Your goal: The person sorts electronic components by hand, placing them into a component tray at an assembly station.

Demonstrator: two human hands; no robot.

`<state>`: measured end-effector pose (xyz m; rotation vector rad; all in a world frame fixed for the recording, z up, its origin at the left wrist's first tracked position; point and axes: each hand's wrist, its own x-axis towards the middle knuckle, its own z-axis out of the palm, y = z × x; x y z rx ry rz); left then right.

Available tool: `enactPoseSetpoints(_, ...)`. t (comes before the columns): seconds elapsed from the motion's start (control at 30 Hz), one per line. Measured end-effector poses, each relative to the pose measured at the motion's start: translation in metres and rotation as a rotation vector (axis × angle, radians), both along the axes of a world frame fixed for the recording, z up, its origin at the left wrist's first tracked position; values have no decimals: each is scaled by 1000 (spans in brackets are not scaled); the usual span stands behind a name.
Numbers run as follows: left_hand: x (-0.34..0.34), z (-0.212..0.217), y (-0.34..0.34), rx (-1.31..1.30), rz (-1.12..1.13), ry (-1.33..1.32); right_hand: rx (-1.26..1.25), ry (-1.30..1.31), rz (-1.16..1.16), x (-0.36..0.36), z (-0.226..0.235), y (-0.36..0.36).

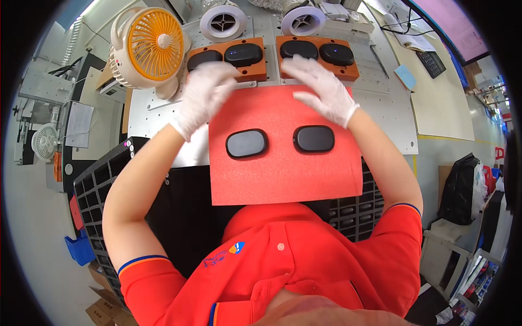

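My left hand (206,95), in a white glove, reaches to the left orange fixture block (254,71). Its slightly blurred fingers are apart, beside a black oval device (204,58) whose near edge they partly cover. A second black oval device (243,55) with a small blue light sits in the same block. My gloved right hand (322,89) is open, its fingertips at the near edge of a black oval device (299,50) in the right orange block (348,74). Next to that one is another oval device (336,54). Two oval devices with grey faces, one left (247,144) and one right (314,139), lie on a red foam sheet (283,176).
An orange and white fan (155,46) stands at the left of the metal worktop (389,103). Two round white duct openings, a left one (223,23) and a right one (303,22), are behind the blocks. Black grid trays (100,185) flank my lap. A calculator (431,63) lies far right.
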<state>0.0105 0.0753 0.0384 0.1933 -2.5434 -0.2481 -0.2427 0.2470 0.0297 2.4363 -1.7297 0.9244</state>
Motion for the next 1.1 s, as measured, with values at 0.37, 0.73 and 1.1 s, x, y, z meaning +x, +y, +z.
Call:
enactPoseSetpoints(0.37,-98,-21,2,-191,91,-178,86,250,-488,-85,-7,-19)
enactPoseSetpoints(0.73,-92,31,67,-195,-67,-171,295,-437,-363,-43,49,66)
enactPoseSetpoints(1.1,-130,-3,275,-121,-827,-575,523,-1552,-770,55,-125,352)
